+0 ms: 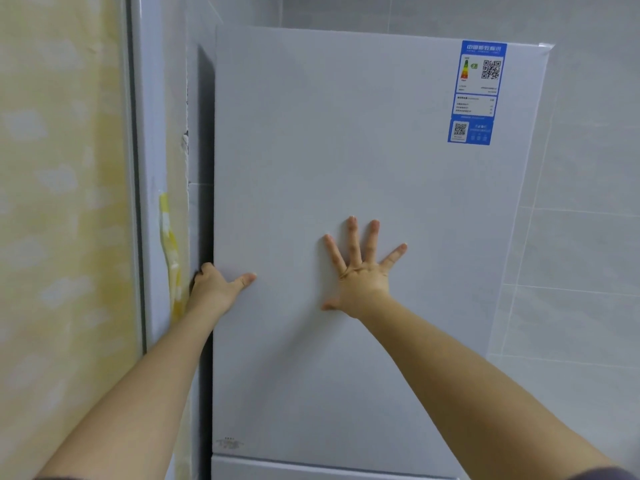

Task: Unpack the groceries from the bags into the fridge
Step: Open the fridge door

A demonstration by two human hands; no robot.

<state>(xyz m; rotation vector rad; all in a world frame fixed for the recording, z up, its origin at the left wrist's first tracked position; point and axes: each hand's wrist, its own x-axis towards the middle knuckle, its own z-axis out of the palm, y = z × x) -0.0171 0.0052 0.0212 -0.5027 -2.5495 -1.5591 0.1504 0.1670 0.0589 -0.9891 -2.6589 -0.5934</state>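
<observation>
Two hands are set on the fridge door (346, 150), which is shut, straight ahead beside the tiled wall (588, 202). Its left edge is gripped by the left hand (218, 289), fingers curled behind it and thumb on the front. The right hand (360, 275) is pressed flat, fingers spread. A stiff, smooth, slippery panel is expected, so the edge is judged the better hold. A blue energy label (476, 93) with QR codes is seen; its small print cannot be read.

The white fridge door (346, 161) bears a blue energy label (477, 93) — top right.
</observation>
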